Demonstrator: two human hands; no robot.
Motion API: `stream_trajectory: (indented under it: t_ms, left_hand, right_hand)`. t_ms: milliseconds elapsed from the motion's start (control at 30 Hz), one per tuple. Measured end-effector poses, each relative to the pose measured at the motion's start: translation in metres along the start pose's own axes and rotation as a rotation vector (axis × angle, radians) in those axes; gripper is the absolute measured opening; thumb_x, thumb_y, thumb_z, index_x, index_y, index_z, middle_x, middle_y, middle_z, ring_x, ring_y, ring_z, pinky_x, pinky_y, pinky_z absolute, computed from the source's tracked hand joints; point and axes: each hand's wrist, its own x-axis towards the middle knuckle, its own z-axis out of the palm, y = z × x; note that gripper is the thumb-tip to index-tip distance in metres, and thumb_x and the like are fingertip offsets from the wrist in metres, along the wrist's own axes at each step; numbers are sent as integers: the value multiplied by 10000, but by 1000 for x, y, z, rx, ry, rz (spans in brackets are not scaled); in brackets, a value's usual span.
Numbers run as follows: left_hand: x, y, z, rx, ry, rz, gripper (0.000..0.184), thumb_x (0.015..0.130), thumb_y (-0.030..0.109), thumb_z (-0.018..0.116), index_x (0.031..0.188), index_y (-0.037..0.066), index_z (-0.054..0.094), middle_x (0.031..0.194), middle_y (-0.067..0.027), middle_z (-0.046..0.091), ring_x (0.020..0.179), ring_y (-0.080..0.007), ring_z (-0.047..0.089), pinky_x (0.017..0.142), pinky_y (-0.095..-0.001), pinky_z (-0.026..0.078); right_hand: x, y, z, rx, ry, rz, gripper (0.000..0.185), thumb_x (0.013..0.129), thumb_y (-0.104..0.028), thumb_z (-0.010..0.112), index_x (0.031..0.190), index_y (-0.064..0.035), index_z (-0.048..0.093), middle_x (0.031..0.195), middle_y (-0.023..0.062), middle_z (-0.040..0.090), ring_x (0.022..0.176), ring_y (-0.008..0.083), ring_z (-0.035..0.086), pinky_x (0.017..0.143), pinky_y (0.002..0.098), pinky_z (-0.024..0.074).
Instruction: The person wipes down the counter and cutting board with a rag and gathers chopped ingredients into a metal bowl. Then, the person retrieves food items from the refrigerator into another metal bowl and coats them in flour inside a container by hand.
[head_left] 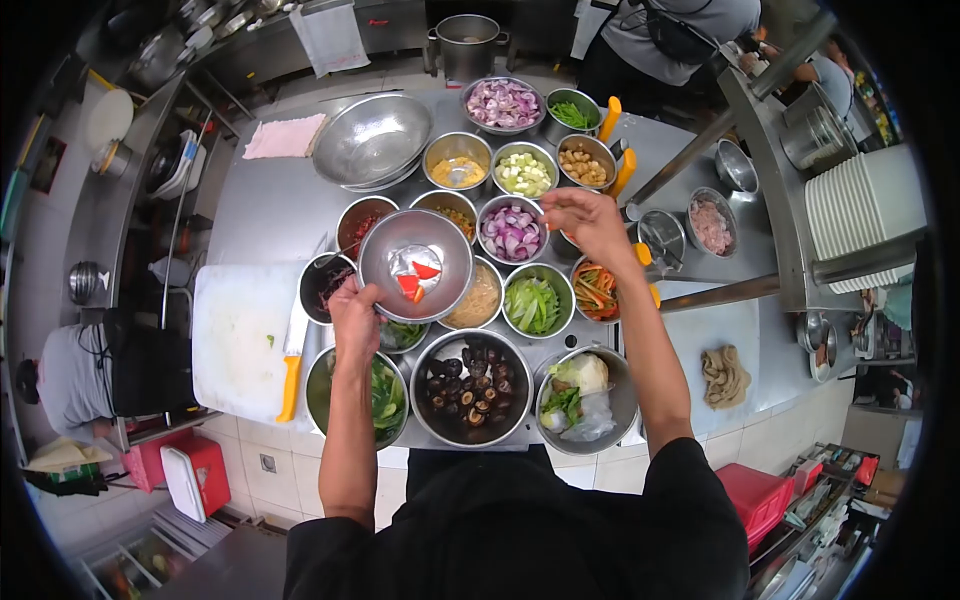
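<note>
My left hand [355, 312] grips the rim of a steel bowl [455, 255], which is held above the containers and has a few red pepper pieces [410, 288] at its bottom. Over the area right of the chopped purple onions [511, 232], my right hand [583, 218] is raised with its fingers bent together; whether anything small is between them is too small to tell. Beneath that hand a container is mostly hidden. Close by are sliced peppers [597, 290], green slices [533, 304] and a tub of brown pieces [582, 166].
A white cutting board [235, 345] with a yellow-handled knife [292, 365] lies at the left. Mushrooms [470, 385] fill a bowl near the front edge. A large empty bowl [375, 138] stands behind. A brown cloth [724, 377] lies right. Two other people [665, 40] are near the table's surroundings.
</note>
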Motion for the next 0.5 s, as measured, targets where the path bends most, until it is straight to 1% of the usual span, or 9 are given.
stream_trajectory:
  t_ms: [33,133,233,333,433,500]
  left_hand:
    - [1,-3,2,14,11,-20,74,700,-33,550,683,39,554,617,-43,581,425,-81,460,388,-200,363]
    - [-2,-5,14,1,-56,-43,77,689,-38,552,677,38,555,617,-39,579,429,-80,461,392,-201,362]
    - [-2,-5,18,3,-50,-32,78,680,-39,557,679,39,561,611,-27,575,430,-75,457,393,-201,361]
    - [-2,-6,8,6,-34,-26,77,681,-35,558,669,41,553,601,-27,568,428,-77,455,391,-204,359]
    - [-1,-5,-1,24,-8,-30,80,684,-30,560,659,44,544,590,-28,560,428,-81,455,389,-206,358]
    - [-1,-8,-5,50,18,-42,86,687,-28,562,650,46,538,582,-28,554,426,-83,453,388,-206,356]
  right_hand:
    - [-1,-12,15,42,-81,-42,253,811,-9,616,1063,-29,634,979,51,668,823,96,626,752,270,506]
    - [-8,-43,60,-115,-333,-165,230,855,-9,570,1078,-19,626,972,34,650,834,122,638,716,280,514]
    - [-3,-55,69,-348,-229,-156,262,839,-54,595,1096,-85,640,1001,68,662,862,171,653,722,300,515]
    - [33,4,44,-883,-293,-51,340,760,-134,672,1099,-150,651,980,125,663,873,253,651,740,347,518]
    - [33,28,59,-1396,-362,124,385,703,-259,729,1049,-116,639,1024,136,640,964,306,614,823,405,500]
    - [35,34,63,-1395,-345,89,416,687,-281,736,1060,-136,623,1009,139,636,955,308,615,819,410,502]
